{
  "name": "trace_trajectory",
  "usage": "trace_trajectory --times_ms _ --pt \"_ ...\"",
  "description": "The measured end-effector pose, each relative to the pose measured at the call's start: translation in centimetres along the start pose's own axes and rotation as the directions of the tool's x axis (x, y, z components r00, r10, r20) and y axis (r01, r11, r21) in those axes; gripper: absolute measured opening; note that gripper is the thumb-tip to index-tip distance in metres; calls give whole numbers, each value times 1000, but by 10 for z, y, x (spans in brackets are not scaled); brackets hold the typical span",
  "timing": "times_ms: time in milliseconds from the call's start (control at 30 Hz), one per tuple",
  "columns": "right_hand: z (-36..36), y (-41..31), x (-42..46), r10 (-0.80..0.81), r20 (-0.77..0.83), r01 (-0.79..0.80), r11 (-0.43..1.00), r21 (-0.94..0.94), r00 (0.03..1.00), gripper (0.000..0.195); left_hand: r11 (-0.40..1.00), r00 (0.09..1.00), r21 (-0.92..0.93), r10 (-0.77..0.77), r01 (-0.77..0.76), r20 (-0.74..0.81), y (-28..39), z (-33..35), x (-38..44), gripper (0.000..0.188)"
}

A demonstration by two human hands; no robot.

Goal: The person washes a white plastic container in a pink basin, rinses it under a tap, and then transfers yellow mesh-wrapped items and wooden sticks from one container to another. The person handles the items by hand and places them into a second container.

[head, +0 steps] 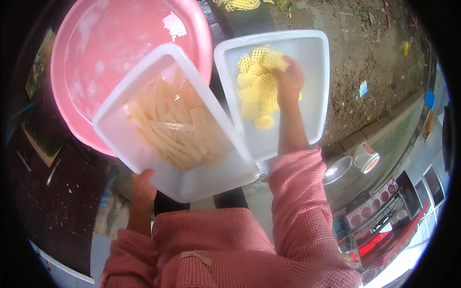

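My left hand (144, 183) grips the near left corner of a white plastic tub (205, 187). Pale, wet-looking strips (176, 126), perhaps cut vegetable, lie in that tub, which is held at a slant partly over a large pink basin (68, 90). To the right stands a second white plastic tub (313, 108) with water in it. Yellow waffle-cut slices (259, 82), likely potato, are heaped there. My right hand (290, 79) reaches into this tub, its fingers closed on a waffle-cut slice (274, 59) at the top of the heap.
More waffle-cut slices (242, 4) lie beyond the tubs at the top edge. Bare soil (345, 46) with litter borders the right side. A clear bowl (338, 170) and a white bucket (366, 158) are at the right. Dark boards (54, 201) lie at the left.
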State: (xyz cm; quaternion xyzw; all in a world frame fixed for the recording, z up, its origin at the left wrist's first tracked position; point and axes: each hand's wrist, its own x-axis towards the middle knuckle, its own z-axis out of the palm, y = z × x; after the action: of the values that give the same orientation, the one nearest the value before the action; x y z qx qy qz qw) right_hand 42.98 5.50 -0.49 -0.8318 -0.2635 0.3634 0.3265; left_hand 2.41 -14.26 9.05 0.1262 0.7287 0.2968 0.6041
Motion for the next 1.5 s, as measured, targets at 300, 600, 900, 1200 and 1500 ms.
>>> trace_trajectory --times_ms 300,600,900,1200,1500 --pt "-25 -104 -138 32 213 -61 989 132 977 45 934 963 -252 -268 253 -26 23 14 -2 51" --pt "-38 -22 -88 -158 183 219 892 -395 970 43 953 962 -215 -242 212 -123 18 19 -3 46" --pt "-1 14 -22 -355 464 583 433 -687 812 65 977 967 -130 -191 171 -166 34 38 -6 57" --pt "-16 33 -33 -94 315 247 835 -492 945 55 979 967 -141 -172 146 -188 24 33 -5 56" --pt "-21 35 -60 34 310 38 974 -224 950 21 979 953 -108 -195 174 -232 21 30 -4 54"
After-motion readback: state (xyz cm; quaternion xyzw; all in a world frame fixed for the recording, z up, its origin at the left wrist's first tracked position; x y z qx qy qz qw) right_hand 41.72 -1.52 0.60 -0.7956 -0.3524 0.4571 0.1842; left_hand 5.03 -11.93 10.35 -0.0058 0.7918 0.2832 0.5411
